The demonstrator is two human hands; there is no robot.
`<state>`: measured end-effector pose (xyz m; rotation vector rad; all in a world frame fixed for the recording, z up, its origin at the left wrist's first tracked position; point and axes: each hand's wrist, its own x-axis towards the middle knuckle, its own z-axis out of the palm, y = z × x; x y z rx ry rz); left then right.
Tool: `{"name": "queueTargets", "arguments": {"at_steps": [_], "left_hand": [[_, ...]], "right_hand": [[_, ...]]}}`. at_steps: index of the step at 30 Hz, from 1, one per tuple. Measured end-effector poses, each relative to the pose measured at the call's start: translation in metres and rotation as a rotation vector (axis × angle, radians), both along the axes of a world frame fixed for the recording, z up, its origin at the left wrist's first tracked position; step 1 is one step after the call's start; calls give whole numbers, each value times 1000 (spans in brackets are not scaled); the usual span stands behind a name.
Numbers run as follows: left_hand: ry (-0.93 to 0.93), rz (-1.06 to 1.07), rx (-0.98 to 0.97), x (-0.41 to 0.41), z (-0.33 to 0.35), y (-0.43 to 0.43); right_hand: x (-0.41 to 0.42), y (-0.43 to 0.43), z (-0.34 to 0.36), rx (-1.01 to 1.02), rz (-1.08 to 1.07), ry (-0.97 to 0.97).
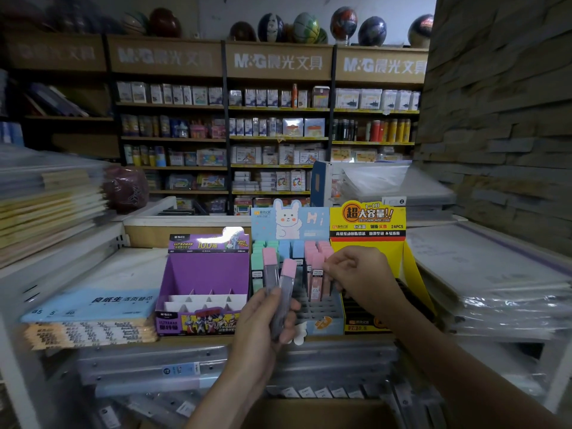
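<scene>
Left hand is gripping two pink-capped lead tubes upright, just in front of the blue bunny display box. Right hand is at the box's pink row, fingertips seemingly pinching a third pink tube standing in its slot, though it's a bit blurry. Purple Ultraman box sits left, yellow box right.

left grip holds two pink tubes, right grip pinches a third tube in the box just beyond
</scene>
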<state>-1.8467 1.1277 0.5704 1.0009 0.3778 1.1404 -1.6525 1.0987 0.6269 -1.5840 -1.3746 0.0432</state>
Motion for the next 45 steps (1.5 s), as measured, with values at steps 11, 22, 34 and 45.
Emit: {"name": "queueTargets", "arguments": {"at_steps": [11, 22, 34, 45], "left_hand": [[54, -78, 32, 3, -8, -2], [224, 11, 224, 6, -6, -14], [138, 44, 79, 4, -5, -4], [110, 15, 111, -6, 3, 3]], "right_hand": [[-24, -33, 5, -61, 324, 204], [-31, -33, 5, -102, 432, 347], [-12, -31, 11, -71, 454, 601], [14, -28, 20, 65, 284, 466]]}}
